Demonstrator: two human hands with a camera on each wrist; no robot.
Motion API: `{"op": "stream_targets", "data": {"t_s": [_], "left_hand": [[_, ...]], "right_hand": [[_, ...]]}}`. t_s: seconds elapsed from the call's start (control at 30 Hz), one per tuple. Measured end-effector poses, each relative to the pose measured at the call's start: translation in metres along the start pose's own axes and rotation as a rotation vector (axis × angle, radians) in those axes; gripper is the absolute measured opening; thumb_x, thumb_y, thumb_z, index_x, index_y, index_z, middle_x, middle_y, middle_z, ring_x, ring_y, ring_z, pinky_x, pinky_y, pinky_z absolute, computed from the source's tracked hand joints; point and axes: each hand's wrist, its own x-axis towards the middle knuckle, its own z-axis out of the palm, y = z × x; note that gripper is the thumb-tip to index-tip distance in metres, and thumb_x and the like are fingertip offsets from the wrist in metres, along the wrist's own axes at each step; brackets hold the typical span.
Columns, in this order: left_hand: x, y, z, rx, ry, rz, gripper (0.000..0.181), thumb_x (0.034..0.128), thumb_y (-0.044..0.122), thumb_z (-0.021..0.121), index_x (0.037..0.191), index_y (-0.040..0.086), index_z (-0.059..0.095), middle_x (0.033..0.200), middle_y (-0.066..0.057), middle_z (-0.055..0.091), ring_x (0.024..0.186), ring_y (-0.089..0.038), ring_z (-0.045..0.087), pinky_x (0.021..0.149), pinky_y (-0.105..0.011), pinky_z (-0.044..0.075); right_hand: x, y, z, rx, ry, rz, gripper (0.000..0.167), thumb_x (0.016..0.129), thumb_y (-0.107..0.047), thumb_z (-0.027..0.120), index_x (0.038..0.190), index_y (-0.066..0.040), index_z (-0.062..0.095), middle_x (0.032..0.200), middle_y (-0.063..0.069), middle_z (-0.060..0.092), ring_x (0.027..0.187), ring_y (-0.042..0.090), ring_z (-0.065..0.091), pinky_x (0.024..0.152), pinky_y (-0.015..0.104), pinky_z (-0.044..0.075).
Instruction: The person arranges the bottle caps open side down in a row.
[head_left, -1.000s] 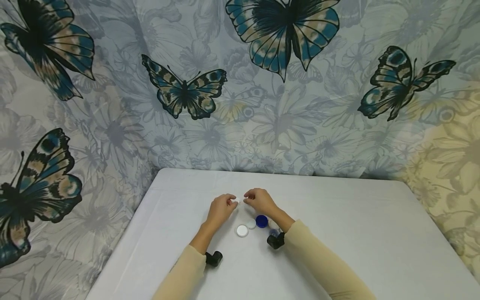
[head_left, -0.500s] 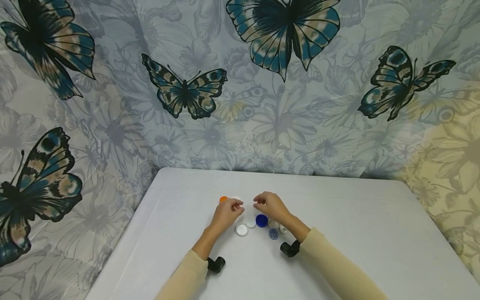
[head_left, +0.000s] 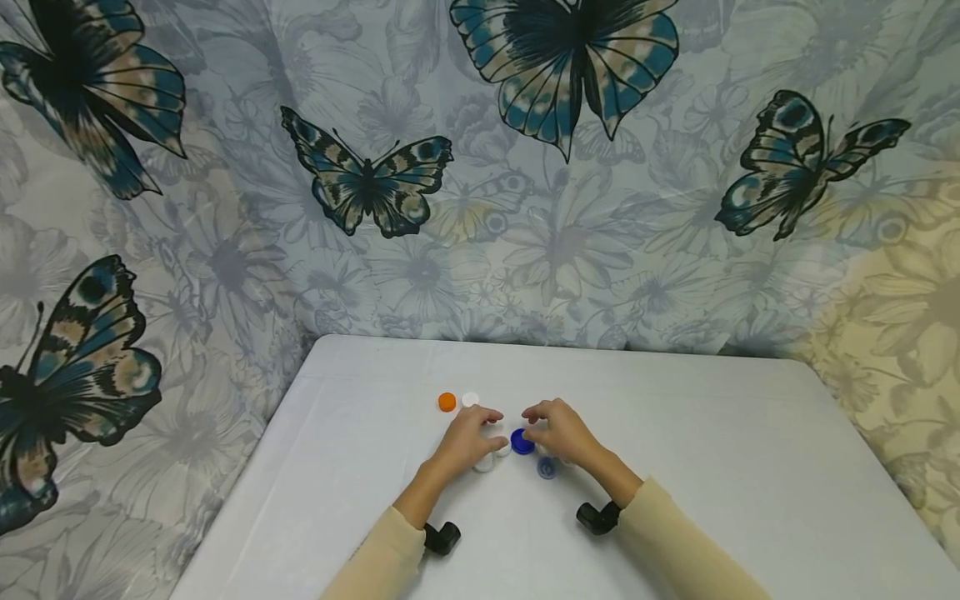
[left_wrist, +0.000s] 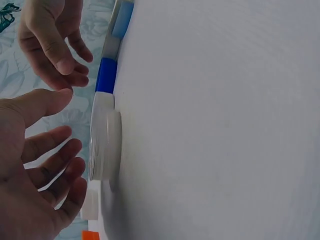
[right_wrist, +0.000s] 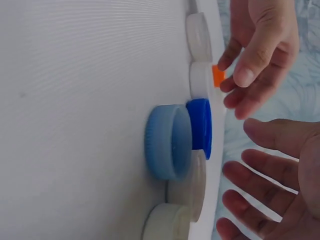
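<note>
My left hand hovers over the white caps, fingers loosely bent and nothing held. Beneath it, one white bottle cap is partly covered. My right hand is above the dark blue cap, its thumb overlapping that cap in the head view. Both hands look empty in the wrist views, fingers spread and relaxed. A light blue cap lies nearest the right wrist camera, with whitish caps beside it. Behind the left hand are an orange cap and a small white cap.
The caps lie close together on a white-covered table. A patterned butterfly cloth hangs behind the table's far edge. Black wrist cameras are worn on both forearms, low over the table.
From close together at the far side, both hands have come nearer and moved right, the right hand farther. The orange and small white caps now show at the far left, with no hand on them.
</note>
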Motion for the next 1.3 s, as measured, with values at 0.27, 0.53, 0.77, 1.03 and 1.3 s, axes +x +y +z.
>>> {"op": "stream_targets", "data": {"t_s": [0.27, 0.53, 0.77, 1.03, 1.3], "left_hand": [[0.003, 0.005, 0.011, 0.064, -0.063, 0.005, 0.042, 0.0817, 0.025, 0.078, 0.119, 0.009, 0.067, 0.114, -0.006, 0.066, 0.106, -0.022, 0.059, 0.093, -0.037, 0.048], [0.004, 0.008, 0.017, 0.143, -0.118, -0.025, 0.046, 0.0807, 0.030, 0.079, 0.120, 0.009, 0.067, 0.110, -0.004, 0.066, 0.099, -0.018, 0.056, 0.087, -0.032, 0.048], [0.008, 0.010, 0.021, 0.194, -0.112, -0.025, 0.044, 0.0795, 0.030, 0.080, 0.117, 0.010, 0.069, 0.103, -0.001, 0.065, 0.093, -0.015, 0.054, 0.082, -0.028, 0.046], [0.011, 0.012, 0.023, 0.207, -0.103, -0.037, 0.037, 0.0782, 0.027, 0.081, 0.112, 0.014, 0.072, 0.095, 0.001, 0.062, 0.086, -0.013, 0.049, 0.075, -0.025, 0.040], [0.013, 0.014, 0.016, 0.178, -0.120, -0.033, 0.038, 0.0805, 0.027, 0.079, 0.115, 0.014, 0.070, 0.097, 0.000, 0.063, 0.088, -0.014, 0.049, 0.075, -0.025, 0.042]], "right_hand": [[-0.008, 0.007, 0.004, -0.055, -0.024, -0.002, 0.034, 0.076, -0.016, 0.082, 0.107, -0.004, 0.073, 0.094, 0.004, 0.070, 0.090, 0.019, 0.056, 0.081, 0.039, 0.048], [-0.012, 0.008, 0.009, -0.120, -0.023, -0.050, 0.038, 0.073, -0.018, 0.084, 0.106, -0.002, 0.073, 0.094, 0.005, 0.070, 0.088, 0.017, 0.054, 0.078, 0.036, 0.047], [-0.012, 0.006, 0.013, -0.189, -0.037, -0.030, 0.044, 0.071, -0.020, 0.086, 0.108, -0.003, 0.072, 0.096, 0.005, 0.067, 0.088, 0.017, 0.053, 0.079, 0.038, 0.048], [-0.010, 0.007, 0.017, -0.185, -0.026, -0.016, 0.040, 0.072, -0.016, 0.085, 0.107, -0.002, 0.072, 0.093, 0.004, 0.065, 0.086, 0.016, 0.052, 0.078, 0.036, 0.048], [-0.008, 0.006, 0.012, -0.159, -0.004, -0.050, 0.040, 0.072, -0.015, 0.085, 0.106, -0.001, 0.071, 0.092, 0.003, 0.066, 0.086, 0.015, 0.052, 0.078, 0.035, 0.047]]}}
